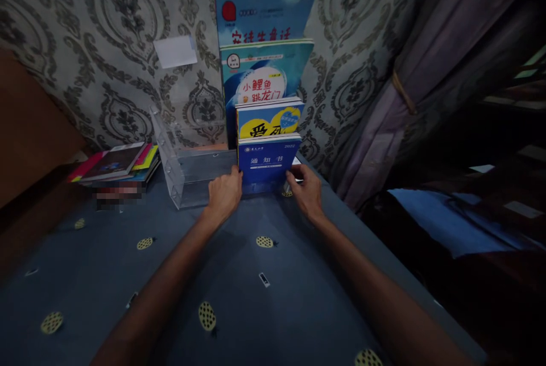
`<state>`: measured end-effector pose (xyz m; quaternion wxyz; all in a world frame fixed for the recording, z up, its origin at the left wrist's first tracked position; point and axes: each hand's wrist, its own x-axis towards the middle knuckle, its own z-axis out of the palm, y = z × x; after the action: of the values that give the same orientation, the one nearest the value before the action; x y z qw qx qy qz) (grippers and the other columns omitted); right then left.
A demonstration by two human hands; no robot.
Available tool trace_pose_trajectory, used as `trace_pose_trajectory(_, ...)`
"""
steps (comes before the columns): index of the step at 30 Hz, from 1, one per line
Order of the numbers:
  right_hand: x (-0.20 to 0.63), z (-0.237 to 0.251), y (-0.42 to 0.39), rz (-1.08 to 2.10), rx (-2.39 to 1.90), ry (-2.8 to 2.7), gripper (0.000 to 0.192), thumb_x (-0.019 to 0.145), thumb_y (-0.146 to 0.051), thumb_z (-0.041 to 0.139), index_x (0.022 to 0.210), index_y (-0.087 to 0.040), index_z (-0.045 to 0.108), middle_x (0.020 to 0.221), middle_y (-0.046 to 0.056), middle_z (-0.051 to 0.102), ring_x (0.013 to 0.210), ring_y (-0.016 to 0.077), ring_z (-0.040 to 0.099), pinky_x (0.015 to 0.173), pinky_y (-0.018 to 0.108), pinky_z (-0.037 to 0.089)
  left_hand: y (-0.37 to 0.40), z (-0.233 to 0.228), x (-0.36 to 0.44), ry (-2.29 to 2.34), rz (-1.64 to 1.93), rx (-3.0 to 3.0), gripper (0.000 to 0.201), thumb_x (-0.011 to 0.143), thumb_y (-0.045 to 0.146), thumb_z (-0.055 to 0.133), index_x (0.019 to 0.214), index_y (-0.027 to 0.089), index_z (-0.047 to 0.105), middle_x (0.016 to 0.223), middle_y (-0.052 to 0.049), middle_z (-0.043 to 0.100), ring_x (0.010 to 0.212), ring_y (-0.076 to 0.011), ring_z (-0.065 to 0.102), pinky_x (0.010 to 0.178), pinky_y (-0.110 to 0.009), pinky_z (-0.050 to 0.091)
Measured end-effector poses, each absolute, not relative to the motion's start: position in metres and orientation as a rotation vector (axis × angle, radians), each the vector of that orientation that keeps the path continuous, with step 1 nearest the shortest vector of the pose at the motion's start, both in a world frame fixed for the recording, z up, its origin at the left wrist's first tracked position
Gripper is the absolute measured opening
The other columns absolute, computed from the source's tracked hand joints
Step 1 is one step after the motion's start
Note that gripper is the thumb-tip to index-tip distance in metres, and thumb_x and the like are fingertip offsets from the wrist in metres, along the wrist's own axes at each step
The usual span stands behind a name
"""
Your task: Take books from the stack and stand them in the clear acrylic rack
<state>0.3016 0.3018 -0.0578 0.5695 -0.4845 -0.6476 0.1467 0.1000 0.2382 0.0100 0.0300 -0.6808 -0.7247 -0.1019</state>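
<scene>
A dark blue booklet (268, 158) marked 2022 stands upright at the front of a clear stepped rack (173, 175). My left hand (226, 191) is closed at its left edge, with the fingertips partly hidden. At the right edge my right hand (306, 188) pinches it, thumb in front and fingers behind. Rising in steps behind it are a blue-and-yellow book (249, 116), a teal book (294, 62) with a white oval, and a tall blue book (268, 5) at the back. The left part of the rack holds no books.
A pile of books and magazines (115, 164) lies left of the rack. Pineapple-print cloth (239, 298) covers the table. Patterned wallpaper (128, 2) with a white paper (176, 52) is behind. A tied purple curtain (371, 127) hangs at the right, above a light blue sheet (452, 224).
</scene>
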Motion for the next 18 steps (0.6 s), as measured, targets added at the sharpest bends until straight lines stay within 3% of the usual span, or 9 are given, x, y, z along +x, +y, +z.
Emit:
trace_pose_trajectory(6,0.3014,-0.0589,0.3034,0.327,-1.147,-1.454,0.037,0.084,-0.038,0.057,0.115,-0.019,0.06,0.089,0.006,0.067,0.078,0.0226,0.062,0.072,0.038,0.051,0.2389,0.0094,0.1029,-2.208,-0.29,-2.083,0.037,0.105,0.034,0.027,0.122,0.015,0.056,0.098,-0.019,0.075,0.092,-0.0327,0.074,0.078,-0.04,0.054)
trace_pose_trajectory(11,0.3033,-0.0608,0.3069,0.257,-1.137,-1.515,0.031,0.087,-0.037,0.053,0.105,-0.019,0.071,0.096,0.01,0.066,0.077,0.0228,0.062,0.073,0.04,0.053,0.2386,0.0103,0.1055,-2.21,-0.259,-2.081,0.039,0.105,0.032,0.027,0.124,0.014,0.055,0.097,-0.02,0.075,0.093,-0.0328,0.074,0.078,-0.039,0.054)
trace_pose_trajectory(18,0.3028,-0.0601,0.3066,0.213,-1.138,-1.535,0.032,0.088,-0.032,0.051,0.105,-0.02,0.075,0.088,0.008,0.068,0.079,0.0245,0.061,0.073,0.039,0.052,0.2407,0.0065,0.1063,-2.204,-0.329,-2.124,0.04,0.105,0.028,0.025,0.126,0.01,0.053,0.098,-0.022,0.074,0.094,-0.032,0.074,0.08,-0.038,0.053)
